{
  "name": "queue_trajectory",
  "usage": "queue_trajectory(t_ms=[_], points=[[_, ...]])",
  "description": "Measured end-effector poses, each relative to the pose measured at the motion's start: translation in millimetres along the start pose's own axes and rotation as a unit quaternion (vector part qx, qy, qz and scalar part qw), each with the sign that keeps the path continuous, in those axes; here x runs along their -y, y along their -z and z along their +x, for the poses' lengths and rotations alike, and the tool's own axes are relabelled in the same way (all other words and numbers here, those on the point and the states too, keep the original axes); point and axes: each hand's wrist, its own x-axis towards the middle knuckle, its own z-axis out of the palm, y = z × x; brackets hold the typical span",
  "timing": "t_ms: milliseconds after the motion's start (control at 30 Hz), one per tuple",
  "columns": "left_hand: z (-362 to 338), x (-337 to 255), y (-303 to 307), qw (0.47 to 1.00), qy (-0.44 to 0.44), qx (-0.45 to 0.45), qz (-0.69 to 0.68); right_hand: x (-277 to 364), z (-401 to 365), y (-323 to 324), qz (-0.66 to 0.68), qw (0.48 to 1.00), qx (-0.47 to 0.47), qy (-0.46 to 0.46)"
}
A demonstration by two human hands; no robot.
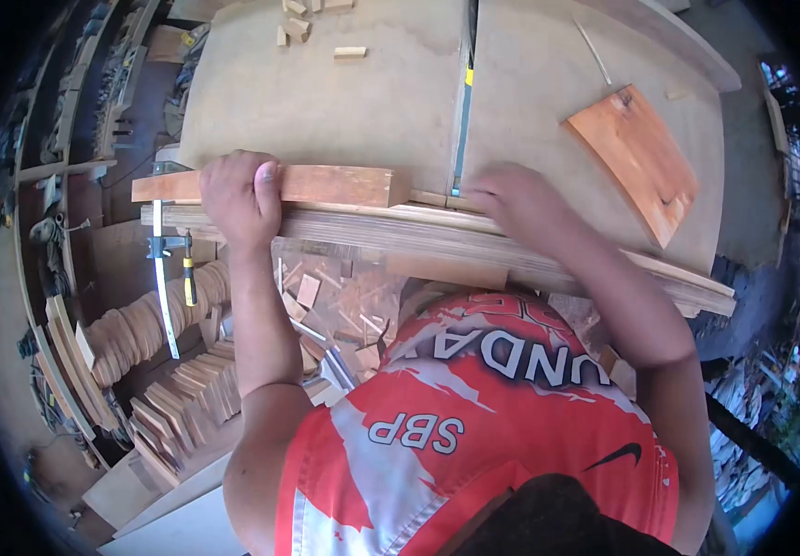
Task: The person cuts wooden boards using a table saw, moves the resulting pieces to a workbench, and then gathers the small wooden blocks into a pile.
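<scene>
My left hand (240,196) is wrapped over a thick wooden board (340,183) that lies along the near edge of the worktable, thumb on its near side. A metal bar clamp (161,269) with a black and yellow handle hangs at the board's left end. To the right of the board, my right hand (509,196) is over the table edge, close to the near end of a long dark slot (464,139). Its fingers look bent but are smeared by motion, and whatever they may hold is hidden.
On the worktable (344,111) lie a reddish-brown wood panel (641,157), a thin stick (592,51) and several small wood blocks (350,53). Below its edge are scattered offcuts (326,296) and a row of stacked wood pieces (177,408). Shelves (66,120) stand at the left.
</scene>
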Motion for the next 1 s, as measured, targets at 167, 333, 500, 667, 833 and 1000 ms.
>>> queue_trajectory(t_ms=[167,333,500,667,833,1000], points=[[0,2,2,1.000,-0.005,-0.023,0.016,1,90,-49,-0.020,0.982,0.176,-0.067],[0,-1,3,0.999,0.009,-0.032,0.003,-10,108,-35,-0.051,0.968,0.247,0.000],[-1,1,-1,0.999,0.021,-0.049,-0.002,-1,155,30,-0.086,0.971,0.217,-0.049],[-1,-1,-4,0.998,0.018,-0.052,0.005,34,226,63,0.031,0.999,0.033,0.022],[0,-3,-1,0.998,0.024,-0.050,0.002,11,176,66,-0.124,0.987,0.052,0.084],[-2,1,-4,1.000,0.007,-0.019,-0.006,-75,5,62,-0.055,0.974,0.194,-0.106]])
